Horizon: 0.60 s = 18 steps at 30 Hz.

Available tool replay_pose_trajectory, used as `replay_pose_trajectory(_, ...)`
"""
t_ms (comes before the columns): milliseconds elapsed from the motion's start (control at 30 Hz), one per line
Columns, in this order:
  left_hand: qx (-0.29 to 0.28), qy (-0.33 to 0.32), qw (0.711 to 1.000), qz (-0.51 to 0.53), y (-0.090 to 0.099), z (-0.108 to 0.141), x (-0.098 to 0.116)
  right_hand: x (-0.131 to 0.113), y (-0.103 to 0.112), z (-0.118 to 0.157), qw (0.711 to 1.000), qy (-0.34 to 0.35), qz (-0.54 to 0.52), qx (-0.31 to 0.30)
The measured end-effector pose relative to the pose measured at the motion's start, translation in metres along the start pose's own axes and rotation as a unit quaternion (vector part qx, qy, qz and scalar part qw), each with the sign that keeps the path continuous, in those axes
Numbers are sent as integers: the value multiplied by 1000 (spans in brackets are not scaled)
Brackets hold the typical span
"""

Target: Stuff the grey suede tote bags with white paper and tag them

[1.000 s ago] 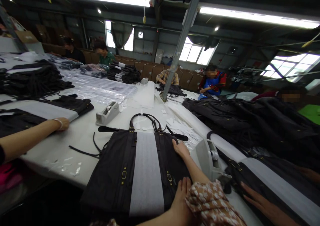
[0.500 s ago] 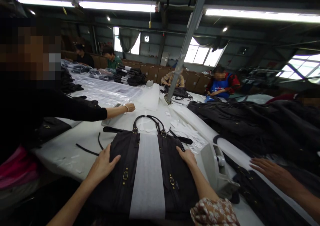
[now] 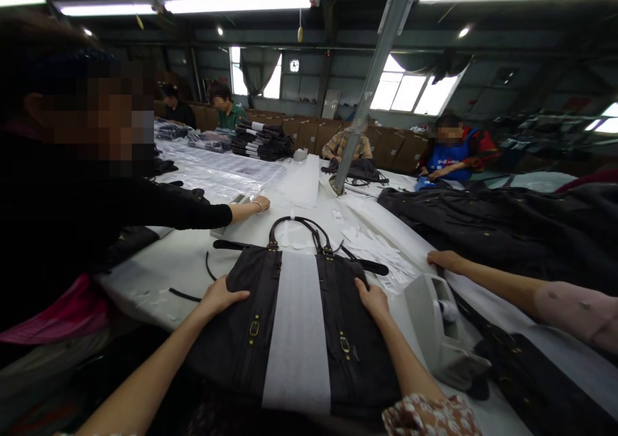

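Note:
A dark handbag (image 3: pixel 236 352) lies in front of me at the table's near edge, its two looped handles (image 3: pixel 295 219) pointing away. A wide white paper band (image 3: pixel 298 333) runs down its middle, between two straps with brass buckles. My left hand (image 3: pixel 223 297) grips the bag's upper left side, thumb on top and the other fingers hidden. My right hand (image 3: pixel 373 299) holds the upper right side the same way. Dark strap ends stick out beyond both sides of the bag.
A grey tape dispenser (image 3: pixel 432 333) stands right of the bag, with paper scraps (image 3: pixel 371 249) behind. On the left a co-worker's arm (image 3: pixel 193 216) reaches over the table. Another co-worker's hand (image 3: pixel 449 261) touches bags at right. A slanted post (image 3: pixel 374 82) rises from the table.
The view has shifted, so most things appear further right. The co-worker's hand at right has moved left towards the tape dispenser. Both my hands keep hold of the handbag.

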<state>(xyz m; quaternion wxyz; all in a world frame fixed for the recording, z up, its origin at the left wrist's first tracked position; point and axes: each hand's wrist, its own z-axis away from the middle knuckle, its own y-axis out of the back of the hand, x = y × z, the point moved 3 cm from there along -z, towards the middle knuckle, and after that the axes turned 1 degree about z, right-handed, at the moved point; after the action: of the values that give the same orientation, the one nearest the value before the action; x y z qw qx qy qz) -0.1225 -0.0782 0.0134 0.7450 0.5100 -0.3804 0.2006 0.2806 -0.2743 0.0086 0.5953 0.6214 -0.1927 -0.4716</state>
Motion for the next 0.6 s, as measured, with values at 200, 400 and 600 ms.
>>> replay_pose_trajectory(200, 7, -72, 997, -35, 0, -30, 43, -4, 24, -20, 999, -6, 1, 51)
replay_pose_trajectory(400, 1, -56, 995, -81, -24, -52, 37, 26, 16, -17, 995, -83, 14, 53)
replay_pose_trajectory(600, -20, -66, 993, -95, -23, -42, 28, 35, 10, -15, 994, -105, 4, 39)
